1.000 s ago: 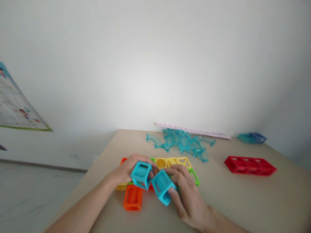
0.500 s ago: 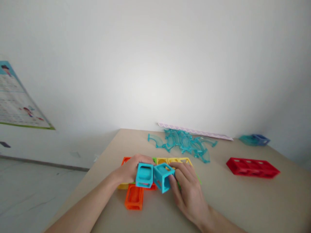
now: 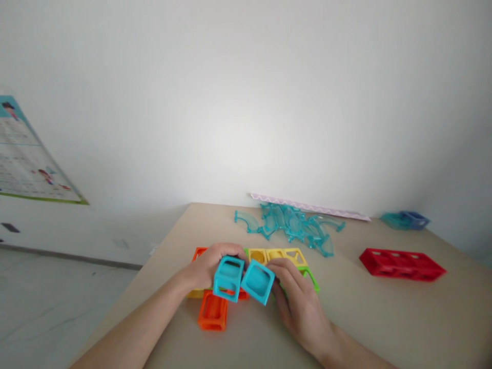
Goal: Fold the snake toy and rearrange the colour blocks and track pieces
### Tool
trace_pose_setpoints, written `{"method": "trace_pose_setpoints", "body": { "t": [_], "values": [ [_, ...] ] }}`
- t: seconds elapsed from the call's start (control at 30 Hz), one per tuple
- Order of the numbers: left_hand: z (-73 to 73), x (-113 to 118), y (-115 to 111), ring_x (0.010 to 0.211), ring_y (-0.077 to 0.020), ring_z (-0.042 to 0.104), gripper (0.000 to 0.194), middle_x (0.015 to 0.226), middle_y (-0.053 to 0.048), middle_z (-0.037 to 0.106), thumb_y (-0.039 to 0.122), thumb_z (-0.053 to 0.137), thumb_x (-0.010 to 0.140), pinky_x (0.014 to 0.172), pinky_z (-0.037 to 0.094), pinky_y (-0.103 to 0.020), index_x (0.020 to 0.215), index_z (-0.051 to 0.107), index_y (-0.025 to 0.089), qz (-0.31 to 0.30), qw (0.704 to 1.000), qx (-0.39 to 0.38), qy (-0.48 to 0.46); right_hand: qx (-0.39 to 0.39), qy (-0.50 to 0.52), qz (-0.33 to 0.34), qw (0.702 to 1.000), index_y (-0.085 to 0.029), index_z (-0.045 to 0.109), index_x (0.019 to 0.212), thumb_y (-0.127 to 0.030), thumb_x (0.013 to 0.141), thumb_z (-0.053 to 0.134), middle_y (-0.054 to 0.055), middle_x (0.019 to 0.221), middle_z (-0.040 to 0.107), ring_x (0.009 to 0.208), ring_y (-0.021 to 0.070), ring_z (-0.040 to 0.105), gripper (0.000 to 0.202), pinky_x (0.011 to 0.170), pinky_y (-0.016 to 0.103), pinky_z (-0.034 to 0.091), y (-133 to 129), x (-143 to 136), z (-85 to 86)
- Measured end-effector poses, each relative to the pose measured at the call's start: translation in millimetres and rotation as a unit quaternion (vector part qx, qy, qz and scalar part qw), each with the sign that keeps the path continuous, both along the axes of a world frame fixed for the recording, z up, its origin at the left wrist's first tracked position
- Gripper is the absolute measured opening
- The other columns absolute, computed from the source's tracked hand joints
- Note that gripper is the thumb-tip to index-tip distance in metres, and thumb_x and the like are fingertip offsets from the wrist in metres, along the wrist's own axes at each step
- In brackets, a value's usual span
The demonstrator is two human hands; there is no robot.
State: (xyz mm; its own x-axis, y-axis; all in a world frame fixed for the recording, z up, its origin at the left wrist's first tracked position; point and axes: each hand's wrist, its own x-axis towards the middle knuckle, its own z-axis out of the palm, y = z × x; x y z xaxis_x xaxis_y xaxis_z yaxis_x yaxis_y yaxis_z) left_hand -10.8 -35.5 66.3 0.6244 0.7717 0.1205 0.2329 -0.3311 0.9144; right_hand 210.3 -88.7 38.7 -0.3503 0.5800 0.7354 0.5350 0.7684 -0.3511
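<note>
From here I see the left grip [image 3: 209,264] clasping one blue cube [image 3: 227,281] and the right grip [image 3: 300,297] holding a second blue cube [image 3: 258,282] — side by side, low in the frame's centre. Lower right, a red block [image 3: 402,269] rests on the surface [image 3: 346,307].

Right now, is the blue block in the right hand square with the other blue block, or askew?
Askew. The right hand holds the right blue block with edges slanting against those of the left blue block.

The bare left forearm [image 3: 148,320] and bare right forearm [image 3: 351,351] slant inward from below; the bare left hand [image 3: 215,262], knuckles up, and bare right hand [image 3: 299,302] curl in grips near each other
</note>
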Motion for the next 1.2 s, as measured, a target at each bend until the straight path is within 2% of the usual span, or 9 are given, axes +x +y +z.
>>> {"method": "trace_pose_setpoints", "body": {
  "t": [0.07, 0.17, 0.27, 0.47, 0.63, 0.8, 0.97, 1.03, 1.2],
  "values": [
    [0.1, 0, 0, 0.076, -0.0188, 0.062, 0.019, 0.08, -0.004, 0.068, 0.025, 0.073, 0.067, 0.067, 0.048, -0.027, 0.081, 0.067, 0.013, 0.007, 1.0, -0.006, -0.005, 0.0, 0.006, 0.022, 1.0, -0.02, 0.054, 0.113, -0.004, 0.09, 0.043, 0.008, 0.101, 0.06, 0.089, 0.0152, 0.061, 0.029, 0.077, 0.024, 0.052, -1, 1, -0.5],
    [-3.9, 0, 1, 0.08, -0.02, 0.064, 0.032, 0.087, -0.005, 0.069, 0.028, 0.076, 0.065, 0.07, 0.05, -0.028, 0.092, 0.065, 0.014, 0.015, 0.999, -0.031, -0.039, 0.023, 0.003, 0.038, 0.999, -0.02, 0.053, 0.119, -0.002, 0.089, 0.044, 0.009, 0.104, 0.059, 0.097, 0.0159, 0.061, 0.036, 0.083, 0.025, 0.052, -2, 2, -0.6],
    [-8.2, -1, 2, 0.085, -0.0223, 0.064, 0.041, 0.094, -0.008, 0.07, 0.03, 0.078, 0.063, 0.073, 0.05, -0.029, 0.099, 0.065, 0.014, -0.001, 1.0, -0.001, -0.031, 0.03, 0.0, 0.036, 0.999, -0.021, 0.055, 0.12, -0.002, 0.089, 0.045, 0.01, 0.106, 0.059, 0.1, 0.0171, 0.061, 0.037, 0.084, 0.026, 0.053, -2, 3, 0.2],
    [-5.9, 0, 4, 0.085, -0.0233, 0.066, 0.032, 0.093, -0.009, 0.071, 0.031, 0.073, 0.07, 0.077, 0.05, -0.031, 0.098, 0.072, 0.016, -0.012, 0.995, 0.102, -0.008, -0.005, -0.007, 0.038, 0.999, -0.023, 0.053, 0.124, -0.01, 0.09, 0.046, 0.009, 0.106, 0.065, 0.098, 0.0184, 0.065, 0.037, 0.085, 0.027, 0.055, -3, 2, 1.0],
    [-3.0, 2, 3, 0.085, -0.0222, 0.066, 0.023, 0.09, -0.011, 0.071, 0.032, 0.07, 0.075, 0.078, 0.05, -0.029, 0.092, 0.076, 0.016, -0.033, 0.991, 0.13, -0.003, -0.015, -0.015, 0.034, 0.999, -0.023, 0.051, 0.126, -0.01, 0.09, 0.046, 0.009, 0.108, 0.065, 0.1, 0.0192, 0.065, 0.039, 0.087, 0.03, 0.054, -2, 2, -3.0],
    [-3.8, 0, 2, 0.076, -0.0197, 0.066, 0.023, 0.084, -0.01, 0.069, 0.031, 0.069, 0.077, 0.069, 0.049, -0.026, 0.094, 0.077, 0.018, -0.017, 0.988, 0.153, 0.005, -0.023, -0.031, 0.032, 0.999, -0.021, 0.049, 0.126, -0.01, 0.087, 0.049, 0.01, 0.112, 0.064, 0.104, 0.0212, 0.062, 0.04, 0.091, 0.033, 0.052, -2, 3, 1.3],
    [-2.3, -4, 1, 0.073, -0.0191, 0.065, 0.024, 0.082, -0.01, 0.069, 0.028, 0.071, 0.075, 0.066, 0.048, -0.025, 0.097, 0.076, 0.017, -0.021, 0.982, 0.185, 0.011, -0.027, -0.048, 0.067, 0.996, -0.016, 0.04, 0.133, -0.016, 0.075, 0.052, 0.014, 0.119, 0.059, 0.109, 0.0283, 0.057, 0.06, 0.096, 0.045, 0.046, -6, 4, 11.4],
    [-2.2, -5, 0, 0.074, -0.0194, 0.065, 0.024, 0.083, -0.01, 0.069, 0.027, 0.07, 0.077, 0.067, 0.048, -0.025, 0.097, 0.075, 0.017, -0.023, 0.98, 0.199, 0.017, -0.035, -0.066, 0.058, 0.996, -0.015, 0.036, 0.136, -0.021, 0.074, 0.057, 0.015, 0.122, 0.058, 0.112, 0.0304, 0.054, 0.066, 0.098, 0.048, 0.044, -7, 5, 10.6],
    [-6.1, -5, -2, 0.08, -0.0202, 0.065, 0.022, 0.088, -0.012, 0.07, 0.023, 0.063, 0.082, 0.075, 0.049, -0.027, 0.101, 0.073, 0.017, -0.022, 0.961, 0.271, 0.042, -0.039, -0.083, 0.033, 0.995, -0.017, 0.042, 0.131, -0.024, 0.079, 0.06, 0.013, 0.115, 0.061, 0.107, 0.0281, 0.056, 0.055, 0.095, 0.045, 0.044, -1, 6, 3.6]
  ]
}}
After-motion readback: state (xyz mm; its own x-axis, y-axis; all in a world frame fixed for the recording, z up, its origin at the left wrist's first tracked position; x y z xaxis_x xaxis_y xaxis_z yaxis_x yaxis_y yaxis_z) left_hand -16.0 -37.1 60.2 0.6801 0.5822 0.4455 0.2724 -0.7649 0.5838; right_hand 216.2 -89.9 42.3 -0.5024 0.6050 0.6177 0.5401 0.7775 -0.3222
